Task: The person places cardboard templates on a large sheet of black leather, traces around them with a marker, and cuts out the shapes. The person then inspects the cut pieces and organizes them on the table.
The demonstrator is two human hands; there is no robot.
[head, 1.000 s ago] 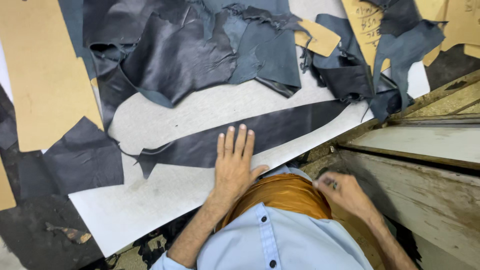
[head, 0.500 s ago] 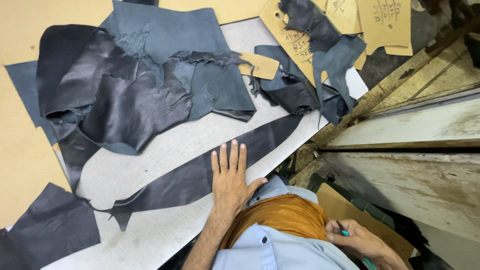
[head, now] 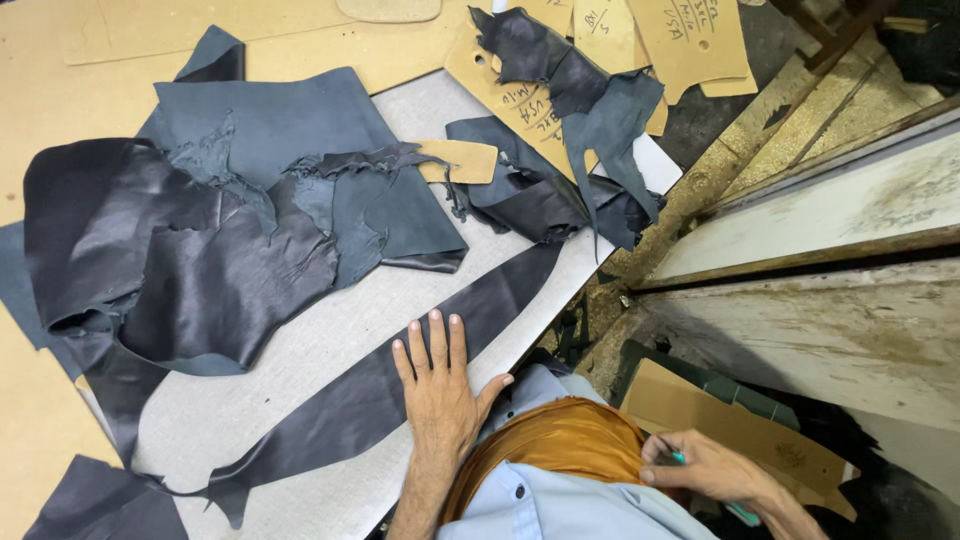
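While my left hand [head: 437, 385] lies flat, fingers spread and released, on the long dark leather strip [head: 380, 385], that strip stretches slantwise across the grey cutting board [head: 300, 350], its lower end tapering to a ragged point near the board's bottom edge and its upper end running toward the crumpled scraps at the board's far corner. I judge the strip to be already cut free of the hide, since its edges look clean along both sides and it sits apart from the rest; nothing is marked or laid on it yet, so whatever shaping it needs seems not begun. My right hand [head: 705, 468], well off the strip to its right and beyond the board's edge, is closed around a slim teal pen-like tool [head: 742, 512], held low by my orange-brown cloth [head: 560, 445] and away from the leather. Left of the strip and above it, a large crumpled hide [head: 190, 260] covers much of the board, torn and folded, with a flatter blue-grey piece [head: 270, 125] behind it. Beyond the strip's upper end lie cardboard patterns [head: 690, 45], partly buried under more dark scraps [head: 570, 140], and one small tan pattern piece [head: 462, 160]. None of the patterns touches the strip, so by my reading tracing and cutting are still left.
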